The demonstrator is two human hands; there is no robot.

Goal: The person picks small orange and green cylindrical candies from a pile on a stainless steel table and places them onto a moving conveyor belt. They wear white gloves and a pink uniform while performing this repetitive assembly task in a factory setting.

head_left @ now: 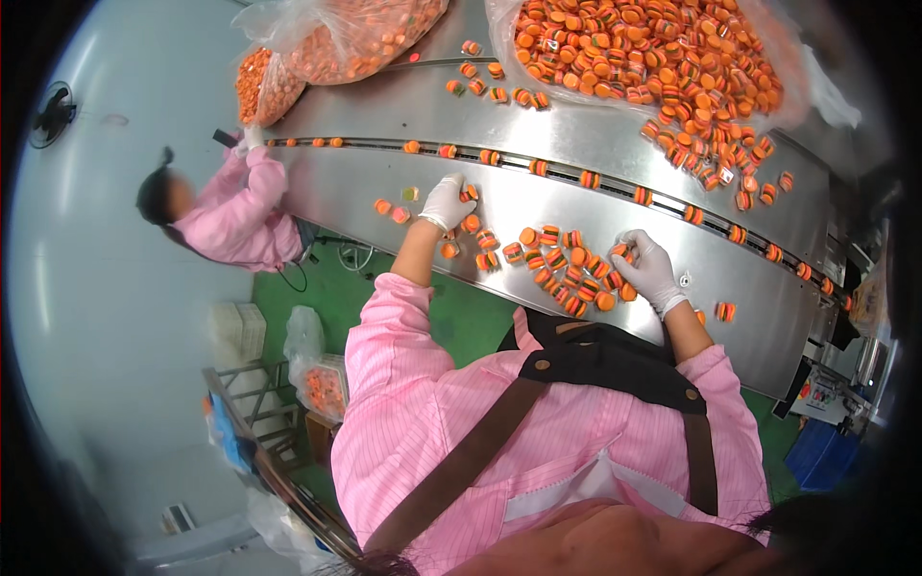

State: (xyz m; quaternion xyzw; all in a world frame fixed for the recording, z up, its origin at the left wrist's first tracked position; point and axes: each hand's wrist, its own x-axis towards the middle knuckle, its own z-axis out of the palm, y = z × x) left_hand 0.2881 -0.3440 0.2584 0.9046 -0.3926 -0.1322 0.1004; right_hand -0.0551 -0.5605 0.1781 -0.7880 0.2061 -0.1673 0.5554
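My left hand (443, 204), in a white glove, is just below the narrow conveyor track (611, 182). Its fingers are closed on a burger-shaped candy (468, 193), orange with coloured layers. My gloved right hand (655, 276) pinches another candy (622, 252) at the right edge of a loose pile of burger-shaped candies (573, 274). The pile lies on the steel table (365, 178) between my hands, close to my apron. Several more candies lie below my left hand. Along the track sits a spaced row of single candies.
A large open plastic bag of candies (639, 53) spills onto the table's far right. Tied bags (365, 43) stand at the far left. A co-worker in pink (240, 206) reaches to the track's left end. Machinery (828, 394) and a blue crate (823, 453) are at right.
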